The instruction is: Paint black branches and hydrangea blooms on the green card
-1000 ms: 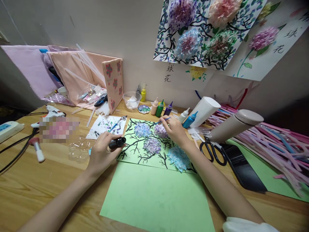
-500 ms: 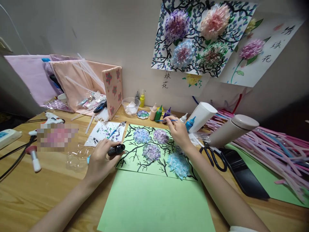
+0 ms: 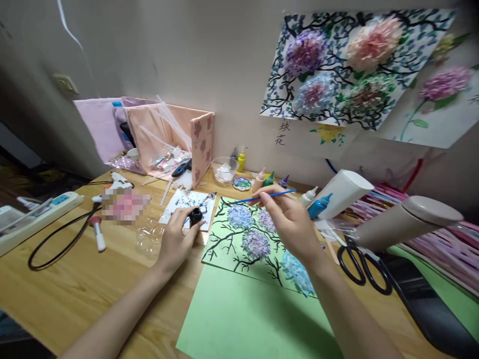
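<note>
My left hand (image 3: 175,242) grips a small black paint bottle (image 3: 195,216) at the left edge of a green sheet (image 3: 247,239) painted with black branches and tufted purple and blue flowers. My right hand (image 3: 290,219) is raised over that sheet and pinches a thin blue brush (image 3: 262,197), which lies level with its tip pointing left. A plain green sheet (image 3: 247,319) lies in front of the painted one. A white paper with paint dabs (image 3: 187,204) sits just beyond the black bottle, with another brush resting on it.
Several small paint bottles (image 3: 267,180) and a clear bowl (image 3: 224,169) stand along the wall. Black scissors (image 3: 361,269), a white tube (image 3: 342,192) and a beige cylinder (image 3: 404,222) lie at the right. At the left are a glue gun (image 3: 114,183), a power strip (image 3: 35,217) and a black cable (image 3: 56,244).
My right hand lifted the blue brush up off the painted sheet and toward me. My left hand tipped the black bottle more upright. My head turned left.
</note>
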The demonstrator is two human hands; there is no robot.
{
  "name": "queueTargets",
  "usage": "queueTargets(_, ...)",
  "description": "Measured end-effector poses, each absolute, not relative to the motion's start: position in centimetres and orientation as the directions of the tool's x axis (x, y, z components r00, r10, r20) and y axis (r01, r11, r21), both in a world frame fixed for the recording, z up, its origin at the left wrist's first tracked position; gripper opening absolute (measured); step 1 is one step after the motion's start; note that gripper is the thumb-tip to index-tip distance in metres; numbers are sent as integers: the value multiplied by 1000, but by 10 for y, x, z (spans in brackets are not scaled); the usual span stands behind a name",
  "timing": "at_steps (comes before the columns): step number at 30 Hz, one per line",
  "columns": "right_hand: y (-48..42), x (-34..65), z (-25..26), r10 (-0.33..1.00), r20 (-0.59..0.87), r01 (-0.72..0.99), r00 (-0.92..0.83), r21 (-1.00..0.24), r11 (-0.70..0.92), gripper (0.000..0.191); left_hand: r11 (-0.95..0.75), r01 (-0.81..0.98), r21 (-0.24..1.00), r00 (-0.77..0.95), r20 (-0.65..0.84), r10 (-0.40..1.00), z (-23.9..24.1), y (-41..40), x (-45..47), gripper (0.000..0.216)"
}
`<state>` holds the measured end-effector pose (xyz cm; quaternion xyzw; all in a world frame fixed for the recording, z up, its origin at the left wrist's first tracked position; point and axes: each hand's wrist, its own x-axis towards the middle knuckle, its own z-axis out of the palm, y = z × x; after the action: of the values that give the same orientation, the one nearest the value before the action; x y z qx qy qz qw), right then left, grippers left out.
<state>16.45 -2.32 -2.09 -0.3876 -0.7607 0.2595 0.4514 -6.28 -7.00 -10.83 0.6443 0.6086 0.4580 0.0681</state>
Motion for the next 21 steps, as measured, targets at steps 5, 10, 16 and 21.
queueTargets(5,-27,127,-54,795,467,461,-387,-649,606,23,-277,702,656,-174,535,826,-118,-64,-69,28)
queueTargets(10,-18,126,-80,831,417,491,-367,-672,555,24,-288,705,648,-184,559,809,-118,-65,-70,26)
queueTargets(16,-14,128,-84,846,409,511,-343,-675,533,27,-299,714,633,-153,559,815,-116,-68,-67,27)
queueTargets(21,-11,127,-89,853,385,519,-352,-678,520,28,-301,721,625,-150,564,812,-117,-67,-67,27)
